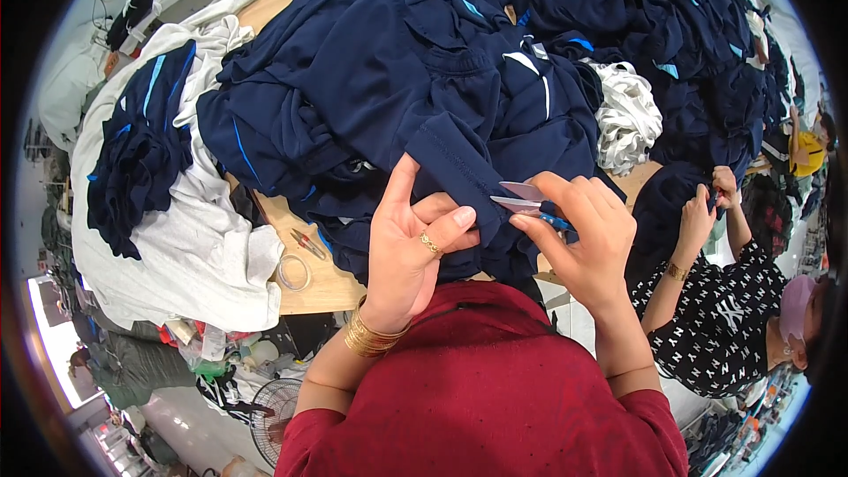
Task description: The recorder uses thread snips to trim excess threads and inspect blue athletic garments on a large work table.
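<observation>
1. A person in a red top bends over a worktop (322,290), the folded band of a navy garment (459,170) raised in front of a heap of navy clothes (336,62).
2. The left hand (411,247) has its grip pinching the band's lower edge between thumb and fingers; the right hand (587,225) wraps its grip around small scissors (521,205), their blades parted at the cloth's edge.
3. The clearest danger appears to be a nicked thumb: the blade tips point toward it, close by, and a slip of either hand could close that gap.
4. The cloth is also at risk; a crease straying between the blades could be snipped through, or the band's stitching caught.
5. Dark fabric against dark fabric may hide a misplaced cut.
6. The heap, piled loosely behind, might slide and tug the band from the left hand mid-cut.
</observation>
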`<act>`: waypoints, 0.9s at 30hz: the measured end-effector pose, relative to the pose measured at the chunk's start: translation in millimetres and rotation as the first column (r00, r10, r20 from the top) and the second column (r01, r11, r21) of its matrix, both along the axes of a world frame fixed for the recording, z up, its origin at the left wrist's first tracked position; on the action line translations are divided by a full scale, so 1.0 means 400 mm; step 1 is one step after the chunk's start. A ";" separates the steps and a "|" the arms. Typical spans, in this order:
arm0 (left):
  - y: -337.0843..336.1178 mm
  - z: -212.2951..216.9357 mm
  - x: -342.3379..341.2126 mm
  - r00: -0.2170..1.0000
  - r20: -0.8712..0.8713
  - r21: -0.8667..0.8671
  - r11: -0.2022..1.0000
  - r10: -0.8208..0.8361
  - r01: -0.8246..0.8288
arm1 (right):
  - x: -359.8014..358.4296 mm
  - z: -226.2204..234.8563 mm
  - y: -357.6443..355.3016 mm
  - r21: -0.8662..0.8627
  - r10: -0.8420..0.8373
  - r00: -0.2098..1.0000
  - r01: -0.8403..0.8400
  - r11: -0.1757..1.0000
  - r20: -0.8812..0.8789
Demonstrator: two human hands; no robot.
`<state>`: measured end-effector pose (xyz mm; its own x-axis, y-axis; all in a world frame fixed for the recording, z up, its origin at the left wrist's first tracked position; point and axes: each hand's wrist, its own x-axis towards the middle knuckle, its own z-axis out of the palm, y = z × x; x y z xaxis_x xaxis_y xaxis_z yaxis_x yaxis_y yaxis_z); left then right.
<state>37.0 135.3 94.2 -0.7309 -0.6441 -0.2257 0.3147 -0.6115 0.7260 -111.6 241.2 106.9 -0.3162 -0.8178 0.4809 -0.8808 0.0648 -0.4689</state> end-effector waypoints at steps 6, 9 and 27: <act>0.000 0.001 -0.002 1.000 0.002 0.013 1.000 -0.001 0.001 | -0.005 0.005 0.005 0.008 0.044 0.999 -0.044 0.999 0.025; 0.001 0.004 -0.004 1.000 0.000 0.014 1.000 -0.005 0.005 | 0.005 0.008 -0.001 -0.065 0.026 0.914 0.000 0.998 0.406; 0.005 0.001 -0.010 0.998 0.059 -0.019 1.000 0.003 -0.002 | 0.000 0.018 -0.021 0.092 0.067 0.709 -0.184 0.979 0.702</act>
<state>32.9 137.2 94.5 -0.7152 -0.6505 -0.2557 0.2725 -0.5964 0.7550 -111.5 232.8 114.0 -0.4015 -0.9149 0.0422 -0.3176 0.0958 -0.9434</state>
